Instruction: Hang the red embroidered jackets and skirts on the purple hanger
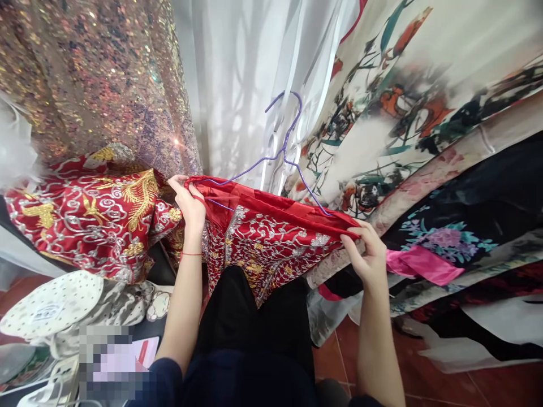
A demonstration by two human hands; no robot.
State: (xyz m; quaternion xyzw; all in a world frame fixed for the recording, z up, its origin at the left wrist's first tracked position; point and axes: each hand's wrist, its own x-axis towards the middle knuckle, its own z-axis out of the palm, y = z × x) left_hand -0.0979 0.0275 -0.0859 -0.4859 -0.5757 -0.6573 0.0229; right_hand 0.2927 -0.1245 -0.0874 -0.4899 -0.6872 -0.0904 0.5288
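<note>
A red garment (271, 237) with silver and gold embroidery hangs stretched between my hands in front of me. My left hand (190, 202) grips its top edge at the left end. My right hand (368, 251) pinches the same edge at the right end. A purple wire hanger (285, 148) sits inside the garment's top, its hook rising above the cloth against a white curtain (237, 85). The garment's lower part drapes over my dark trousers (250, 322).
A sequinned gold fabric (97, 73) hangs at the left, with another red embroidered garment (93, 220) below it. Printed floral and black garments (424, 113) hang at the right, one with a pink ribbon (424, 264). A white dotted object (53, 305) lies low left. Red floor tiles (445, 384) show.
</note>
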